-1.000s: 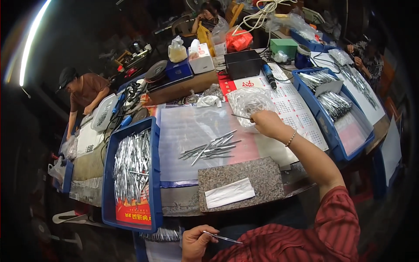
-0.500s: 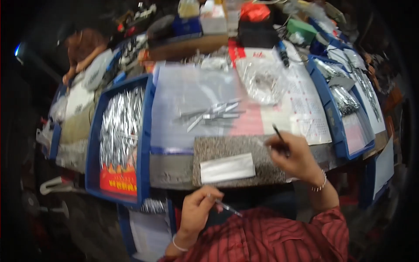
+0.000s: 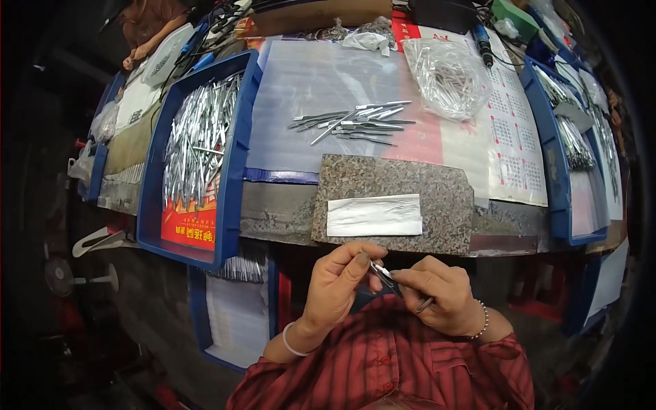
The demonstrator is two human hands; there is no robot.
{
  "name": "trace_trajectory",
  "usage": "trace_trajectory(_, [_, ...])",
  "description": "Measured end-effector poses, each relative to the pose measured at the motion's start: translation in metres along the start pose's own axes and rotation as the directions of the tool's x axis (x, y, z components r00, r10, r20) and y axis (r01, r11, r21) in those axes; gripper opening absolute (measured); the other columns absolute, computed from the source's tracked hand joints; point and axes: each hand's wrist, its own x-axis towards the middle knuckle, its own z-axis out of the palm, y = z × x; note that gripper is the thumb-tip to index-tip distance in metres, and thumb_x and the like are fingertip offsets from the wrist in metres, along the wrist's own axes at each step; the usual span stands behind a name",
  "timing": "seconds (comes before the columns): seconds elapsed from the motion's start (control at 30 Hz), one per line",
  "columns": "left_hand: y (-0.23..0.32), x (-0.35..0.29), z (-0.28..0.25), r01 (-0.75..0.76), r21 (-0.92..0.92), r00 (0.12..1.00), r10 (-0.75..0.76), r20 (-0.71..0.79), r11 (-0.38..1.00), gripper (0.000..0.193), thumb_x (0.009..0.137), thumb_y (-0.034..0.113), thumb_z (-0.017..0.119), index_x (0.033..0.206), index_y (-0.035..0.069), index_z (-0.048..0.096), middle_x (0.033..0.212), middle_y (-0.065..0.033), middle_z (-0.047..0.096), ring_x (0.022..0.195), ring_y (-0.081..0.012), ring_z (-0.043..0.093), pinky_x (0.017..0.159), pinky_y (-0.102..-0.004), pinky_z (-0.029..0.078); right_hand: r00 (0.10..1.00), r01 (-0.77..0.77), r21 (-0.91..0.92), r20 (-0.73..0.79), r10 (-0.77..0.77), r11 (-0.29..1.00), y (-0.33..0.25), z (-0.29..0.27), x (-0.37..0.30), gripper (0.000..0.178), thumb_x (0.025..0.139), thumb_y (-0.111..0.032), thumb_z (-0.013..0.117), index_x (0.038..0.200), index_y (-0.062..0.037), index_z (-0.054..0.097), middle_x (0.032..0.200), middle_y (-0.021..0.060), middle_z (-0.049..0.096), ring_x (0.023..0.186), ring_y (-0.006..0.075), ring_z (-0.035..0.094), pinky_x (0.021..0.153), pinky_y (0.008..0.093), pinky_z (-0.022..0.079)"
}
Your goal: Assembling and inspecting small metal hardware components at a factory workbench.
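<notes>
My left hand (image 3: 336, 287) pinches a slim silver metal piece (image 3: 384, 274) between thumb and fingers, in front of my chest just off the table edge. It seems to have two narrow arms, like tweezers. Against it works my right hand (image 3: 445, 292), closed around a thin dark rod-shaped tool (image 3: 424, 305) whose one end sticks out below the fingers; its other end is hidden at the metal piece. Beyond my hands, a folded white cloth or paper (image 3: 374, 215) lies on a speckled stone slab (image 3: 444, 188). Farther back is a loose pile of slim metal pieces (image 3: 355, 123).
At left stands a blue bin (image 3: 227, 184) full of similar metal pieces; another blue bin (image 3: 236, 355) sits below it. A clear plastic bag (image 3: 447, 75), a blue-handled tool (image 3: 484, 44) and a right-hand blue bin (image 3: 557, 178) surround the work area. Another person (image 3: 154, 27) sits far left.
My hands have come together in front of my chest. The right hand moved down and left from over the slab, bringing the dark tool to the metal piece. The view has tilted downward.
</notes>
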Motion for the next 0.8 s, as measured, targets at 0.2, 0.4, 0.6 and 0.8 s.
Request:
trace_trajectory(0.2, [-0.001,0.000,0.001,-0.091,0.113,0.996,0.089,0.021,0.989,0.025,0.101,0.018,0.052,0.112,-0.002,0.062,0.088,-0.0037,0.061,0.073,-0.0081,0.059,0.068,-0.0205,0.047,0.998,0.037,-0.023,-0.042,-0.038,0.999,0.000,0.007,-0.002,0.032,0.073,0.005,0.070,0.104,0.0005,0.067,0.075,0.0069,0.059,0.057,0.0174,0.061,0.047,0.0285,0.048])
trace_trajectory(0.4, [-0.003,-0.001,0.004,-0.141,0.081,0.990,0.141,0.006,0.987,0.027,0.101,0.020,0.052,0.110,-0.003,0.062,0.087,-0.0045,0.061,0.073,-0.0085,0.060,0.068,-0.0205,0.047,0.994,0.029,0.039,-0.108,-0.024,0.999,-0.001,0.010,0.000,0.031,0.071,0.007,0.070,0.101,0.0003,0.068,0.072,0.0070,0.060,0.055,0.0175,0.060,0.045,0.0281,0.047])
trace_trajectory(0.6, [-0.002,-0.001,0.003,-0.117,0.063,0.993,0.118,0.001,0.991,0.027,0.101,0.020,0.052,0.111,-0.003,0.061,0.088,-0.0051,0.061,0.073,-0.0085,0.060,0.068,-0.0198,0.047,0.992,0.074,-0.027,-0.100,-0.076,0.997,0.001,0.014,0.000,0.035,0.069,0.007,0.070,0.103,0.0002,0.067,0.073,0.0066,0.060,0.056,0.0168,0.060,0.045,0.0278,0.047])
trace_trajectory(0.8, [-0.004,-0.002,0.001,-0.083,0.069,0.995,0.086,-0.043,0.994,0.025,0.101,0.019,0.052,0.109,-0.003,0.062,0.087,-0.0041,0.061,0.071,-0.0073,0.059,0.067,-0.0191,0.047,0.997,0.074,-0.037,-0.001,-0.074,0.997,0.003,0.015,0.003,0.036,0.072,0.002,0.069,0.107,0.0002,0.066,0.070,0.0044,0.055,0.053,0.0164,0.058,0.044,0.0276,0.046])
